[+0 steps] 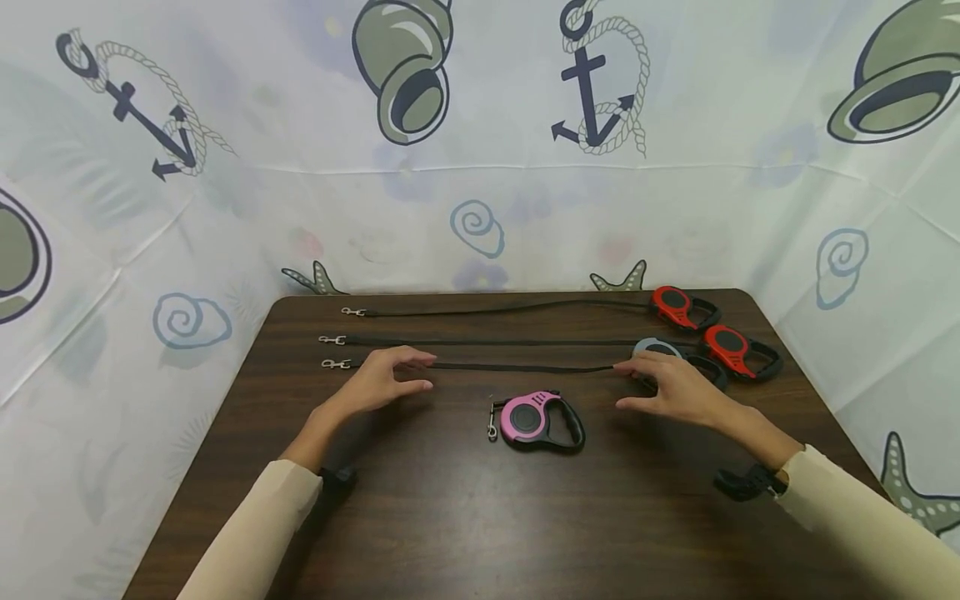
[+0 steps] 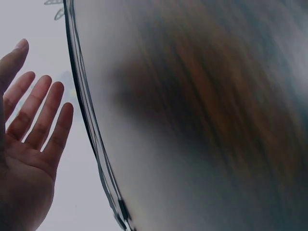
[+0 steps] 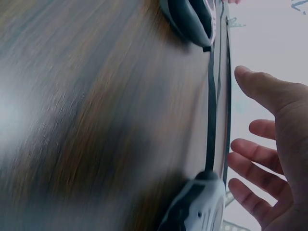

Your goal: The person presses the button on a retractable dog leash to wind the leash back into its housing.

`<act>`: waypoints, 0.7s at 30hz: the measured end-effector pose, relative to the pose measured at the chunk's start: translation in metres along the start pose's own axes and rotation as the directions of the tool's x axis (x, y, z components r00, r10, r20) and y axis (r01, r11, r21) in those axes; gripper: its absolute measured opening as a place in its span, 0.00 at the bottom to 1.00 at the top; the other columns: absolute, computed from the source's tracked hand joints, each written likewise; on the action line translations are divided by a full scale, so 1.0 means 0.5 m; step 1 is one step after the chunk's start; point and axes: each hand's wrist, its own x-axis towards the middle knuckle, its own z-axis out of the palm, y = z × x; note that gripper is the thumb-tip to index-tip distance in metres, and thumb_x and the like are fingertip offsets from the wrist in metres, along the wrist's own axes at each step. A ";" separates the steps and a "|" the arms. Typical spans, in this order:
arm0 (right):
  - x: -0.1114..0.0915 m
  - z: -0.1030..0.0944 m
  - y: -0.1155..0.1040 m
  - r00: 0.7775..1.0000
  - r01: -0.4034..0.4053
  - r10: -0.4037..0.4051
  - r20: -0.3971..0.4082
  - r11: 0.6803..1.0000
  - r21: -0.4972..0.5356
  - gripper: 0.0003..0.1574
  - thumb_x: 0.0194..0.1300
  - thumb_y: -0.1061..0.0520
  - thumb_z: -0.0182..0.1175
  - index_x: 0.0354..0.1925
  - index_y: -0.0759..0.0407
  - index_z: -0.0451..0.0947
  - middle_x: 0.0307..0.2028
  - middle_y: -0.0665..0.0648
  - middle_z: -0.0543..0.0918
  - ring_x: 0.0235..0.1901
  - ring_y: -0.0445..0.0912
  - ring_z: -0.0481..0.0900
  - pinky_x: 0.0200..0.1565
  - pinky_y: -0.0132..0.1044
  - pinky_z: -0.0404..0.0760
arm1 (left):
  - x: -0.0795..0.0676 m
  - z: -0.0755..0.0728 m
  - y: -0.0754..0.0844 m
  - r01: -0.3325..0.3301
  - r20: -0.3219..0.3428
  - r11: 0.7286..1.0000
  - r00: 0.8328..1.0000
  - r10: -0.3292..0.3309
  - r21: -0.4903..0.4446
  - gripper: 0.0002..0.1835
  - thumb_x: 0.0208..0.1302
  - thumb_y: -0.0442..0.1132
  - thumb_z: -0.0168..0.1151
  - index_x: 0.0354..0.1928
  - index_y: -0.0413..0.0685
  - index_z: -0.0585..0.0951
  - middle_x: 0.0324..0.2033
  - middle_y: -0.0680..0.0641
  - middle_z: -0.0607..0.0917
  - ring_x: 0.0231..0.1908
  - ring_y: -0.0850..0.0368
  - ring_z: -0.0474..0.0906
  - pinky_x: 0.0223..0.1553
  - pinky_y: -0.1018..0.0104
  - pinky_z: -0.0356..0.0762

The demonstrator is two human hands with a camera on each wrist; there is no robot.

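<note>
1. A pink leash (image 1: 525, 419) lay on the worktop (image 1: 480, 533).
2. Beyond it on either side, the left hand (image 1: 382, 383) and right hand (image 1: 672, 390) hovered well apart, fingers loosely extended.
3. A grey leash (image 1: 658, 345) lay behind the right hand.
4. Two red leashes (image 1: 726, 341) sat farther back.

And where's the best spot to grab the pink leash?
Probably the black handle of the pink leash, from the right: it sits on that side, and its opening leaves room to wrap around. The metal clip lies opposite.
</note>
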 end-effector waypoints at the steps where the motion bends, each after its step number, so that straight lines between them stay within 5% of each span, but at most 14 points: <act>1: -0.004 -0.004 0.002 1.000 -0.002 0.002 -0.003 1.000 -0.015 0.34 0.58 0.47 0.81 0.59 0.60 0.85 0.49 0.57 0.87 0.44 0.51 0.86 0.42 0.48 0.85 | -0.004 -0.004 -0.003 0.002 -0.009 1.000 1.000 -0.002 0.003 0.26 0.63 0.39 0.79 0.62 0.41 0.84 0.56 0.45 0.89 0.56 0.48 0.86 0.59 0.46 0.82; 12: -0.046 -0.039 0.034 0.997 -0.070 0.068 -0.023 0.992 -0.105 0.37 0.55 0.47 0.82 0.59 0.62 0.85 0.50 0.60 0.87 0.46 0.54 0.87 0.42 0.53 0.86 | -0.042 -0.055 -0.037 0.046 -0.082 0.996 0.996 -0.040 0.078 0.27 0.61 0.39 0.80 0.62 0.41 0.84 0.57 0.44 0.88 0.59 0.43 0.84 0.61 0.43 0.79; 21: -0.081 -0.058 0.061 0.995 -0.096 0.091 -0.046 0.986 -0.137 0.37 0.53 0.46 0.84 0.58 0.59 0.86 0.43 0.55 0.86 0.37 0.49 0.86 0.34 0.42 0.82 | -0.065 -0.090 -0.064 0.081 -0.133 0.985 0.989 -0.061 0.153 0.27 0.60 0.38 0.81 0.61 0.40 0.85 0.57 0.42 0.88 0.59 0.40 0.83 0.61 0.39 0.78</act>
